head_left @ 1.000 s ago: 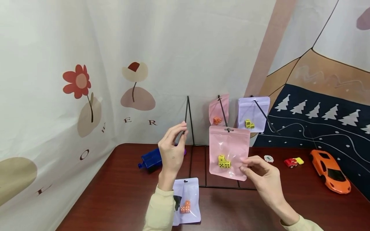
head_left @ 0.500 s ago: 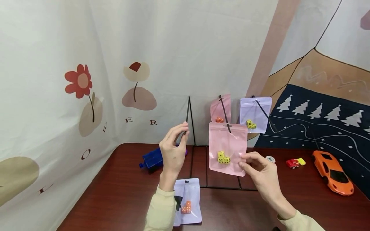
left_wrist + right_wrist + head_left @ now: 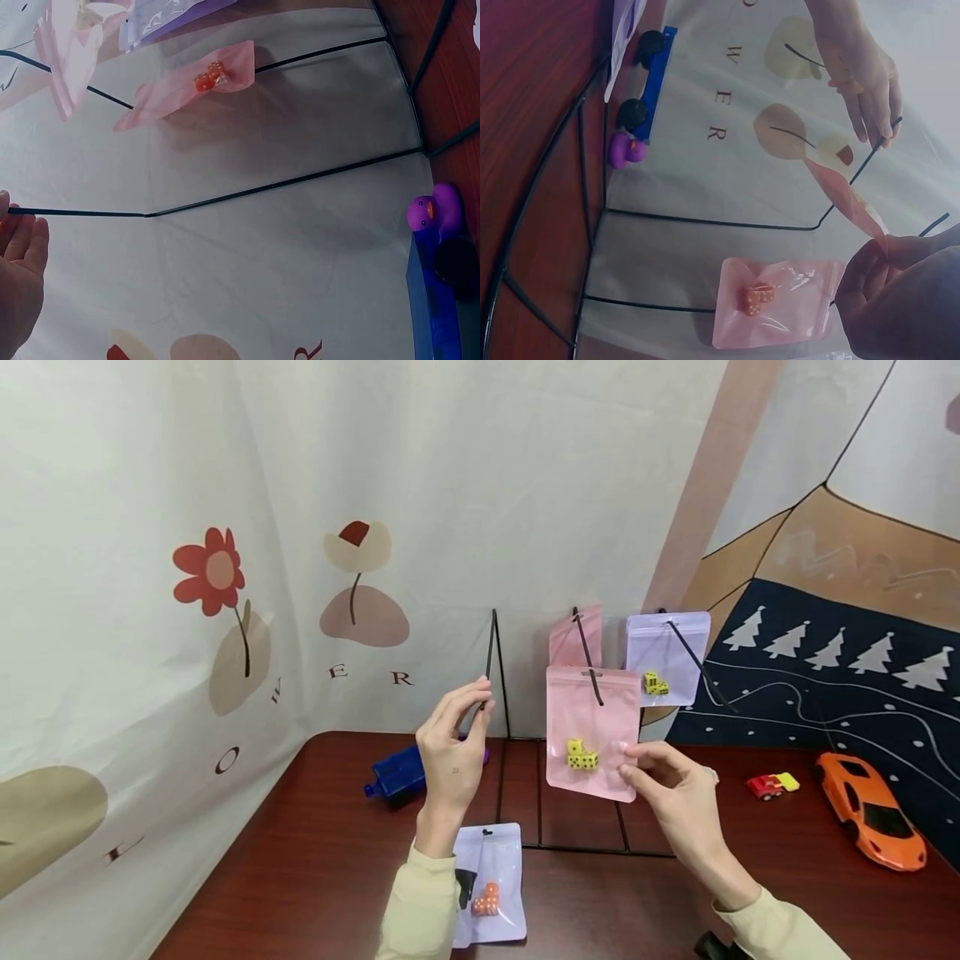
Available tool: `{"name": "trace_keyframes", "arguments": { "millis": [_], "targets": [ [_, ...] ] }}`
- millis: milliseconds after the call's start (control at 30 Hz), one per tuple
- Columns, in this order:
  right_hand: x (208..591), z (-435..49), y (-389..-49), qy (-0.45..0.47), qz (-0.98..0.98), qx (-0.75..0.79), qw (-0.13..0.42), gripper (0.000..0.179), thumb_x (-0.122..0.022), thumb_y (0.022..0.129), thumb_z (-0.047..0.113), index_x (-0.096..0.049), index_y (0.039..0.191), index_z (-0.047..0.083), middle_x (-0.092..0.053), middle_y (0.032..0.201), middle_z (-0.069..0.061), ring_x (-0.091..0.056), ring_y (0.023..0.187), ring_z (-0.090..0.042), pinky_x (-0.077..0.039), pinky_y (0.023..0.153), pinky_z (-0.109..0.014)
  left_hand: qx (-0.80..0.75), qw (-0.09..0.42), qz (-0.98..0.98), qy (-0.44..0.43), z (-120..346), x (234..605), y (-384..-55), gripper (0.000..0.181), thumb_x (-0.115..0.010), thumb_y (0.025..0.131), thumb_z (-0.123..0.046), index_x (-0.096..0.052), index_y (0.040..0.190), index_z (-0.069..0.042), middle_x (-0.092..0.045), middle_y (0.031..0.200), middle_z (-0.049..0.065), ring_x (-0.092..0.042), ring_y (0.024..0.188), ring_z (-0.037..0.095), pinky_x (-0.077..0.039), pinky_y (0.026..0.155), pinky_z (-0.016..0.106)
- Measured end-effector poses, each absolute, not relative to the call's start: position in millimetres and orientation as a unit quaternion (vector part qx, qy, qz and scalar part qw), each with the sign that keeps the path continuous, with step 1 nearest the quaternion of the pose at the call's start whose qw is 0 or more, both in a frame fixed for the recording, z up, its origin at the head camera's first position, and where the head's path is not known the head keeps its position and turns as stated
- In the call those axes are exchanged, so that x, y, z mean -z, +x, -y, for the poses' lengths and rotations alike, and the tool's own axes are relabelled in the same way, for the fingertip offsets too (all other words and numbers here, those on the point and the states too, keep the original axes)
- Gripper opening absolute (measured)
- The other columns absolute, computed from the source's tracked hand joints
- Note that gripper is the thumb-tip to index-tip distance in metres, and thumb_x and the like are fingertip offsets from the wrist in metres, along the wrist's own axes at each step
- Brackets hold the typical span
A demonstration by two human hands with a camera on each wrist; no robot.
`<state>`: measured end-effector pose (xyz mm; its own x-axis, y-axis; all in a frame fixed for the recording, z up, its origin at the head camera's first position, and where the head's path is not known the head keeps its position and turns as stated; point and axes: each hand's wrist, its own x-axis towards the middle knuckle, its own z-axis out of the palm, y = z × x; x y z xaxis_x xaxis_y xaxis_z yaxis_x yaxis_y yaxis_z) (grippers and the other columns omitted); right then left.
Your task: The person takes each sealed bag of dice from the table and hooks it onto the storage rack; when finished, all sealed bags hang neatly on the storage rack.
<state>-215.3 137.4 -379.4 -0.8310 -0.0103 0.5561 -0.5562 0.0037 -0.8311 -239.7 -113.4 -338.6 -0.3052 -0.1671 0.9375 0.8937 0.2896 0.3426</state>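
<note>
In the head view my right hand (image 3: 678, 810) pinches the lower right edge of a pink zip pouch (image 3: 558, 710) with yellow dice (image 3: 581, 756) in it. The pouch's top slot is around the middle prong (image 3: 582, 635) of a black wire rack, a little behind its tip. My left hand (image 3: 452, 756) pinches the tip of the left prong (image 3: 490, 647). Farther back on the middle prong hangs another pink pouch (image 3: 564, 643); its orange dice (image 3: 756, 300) show in the right wrist view. A lilac pouch (image 3: 637, 647) with yellow dice hangs on the right prong.
Lilac pouches (image 3: 506, 852), one with orange dice, lie on the brown table (image 3: 300, 860) below my left hand. A blue toy vehicle (image 3: 397, 774) and a purple rubber duck (image 3: 448, 206) are behind it. A small red-yellow car (image 3: 767, 786) and an orange car (image 3: 870, 810) stand at right.
My right hand has moved the front pink pouch upward and farther back along the middle prong, covering the rear pouch's dice in the head view. My left hand stays at the left prong's tip.
</note>
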Motion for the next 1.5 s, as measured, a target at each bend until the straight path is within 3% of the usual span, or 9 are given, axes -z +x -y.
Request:
{"name": "trace_keyframes", "arguments": {
  "millis": [233,467,767,1067,1500],
  "targets": [
    [379,-132,-222,0.167,0.663,-0.702,0.199,0.021,-0.069,0.081,-0.011,-0.066,0.101,-0.01,-0.064,0.078,-0.011,-0.057,0.068,-0.012,-0.051,0.057,-0.017,0.516,0.507,0.624,-0.295,112,340,-240,0.017,-0.066,0.082,0.013,-0.068,0.096,0.005,-0.066,0.105,0.018,-0.063,0.104,0.028,-0.051,0.092,0.039],
    [378,-129,-231,0.141,0.672,-0.697,0.205,0.02,-0.069,0.08,-0.01,-0.066,0.1,-0.01,-0.059,0.071,-0.003,-0.053,0.065,-0.01,-0.047,0.054,-0.015,0.519,0.507,0.621,-0.297,110,339,-241,0.017,-0.067,0.081,0.014,-0.068,0.096,0.005,-0.066,0.105,0.018,-0.063,0.103,0.03,-0.051,0.092,0.039],
    [377,-127,-243,0.131,0.663,-0.708,0.205,0.02,-0.069,0.079,-0.012,-0.066,0.099,-0.011,-0.057,0.068,-0.002,-0.054,0.063,-0.008,-0.05,0.058,-0.014,0.52,0.506,0.62,-0.299,110,339,-241,0.018,-0.066,0.081,0.014,-0.068,0.096,0.005,-0.066,0.105,0.019,-0.063,0.104,0.029,-0.05,0.092,0.04],
    [371,-124,-254,0.124,0.662,-0.709,0.208,0.021,-0.07,0.08,-0.009,-0.067,0.1,-0.01,-0.055,0.066,0.0,-0.052,0.061,-0.008,-0.045,0.052,-0.015,0.524,0.507,0.617,-0.296,110,338,-241,0.017,-0.066,0.081,0.016,-0.068,0.095,0.006,-0.065,0.102,0.023,-0.063,0.103,0.031,-0.05,0.092,0.04],
    [366,-119,-274,0.112,0.676,-0.696,0.217,0.023,-0.071,0.08,-0.006,-0.066,0.102,-0.011,-0.055,0.065,0.002,-0.05,0.06,-0.006,-0.04,0.048,-0.014,0.518,0.514,0.618,-0.293,111,338,-238,0.018,-0.067,0.08,0.015,-0.068,0.095,0.005,-0.067,0.105,0.017,-0.063,0.103,0.03,-0.051,0.092,0.041]
  ]
}}
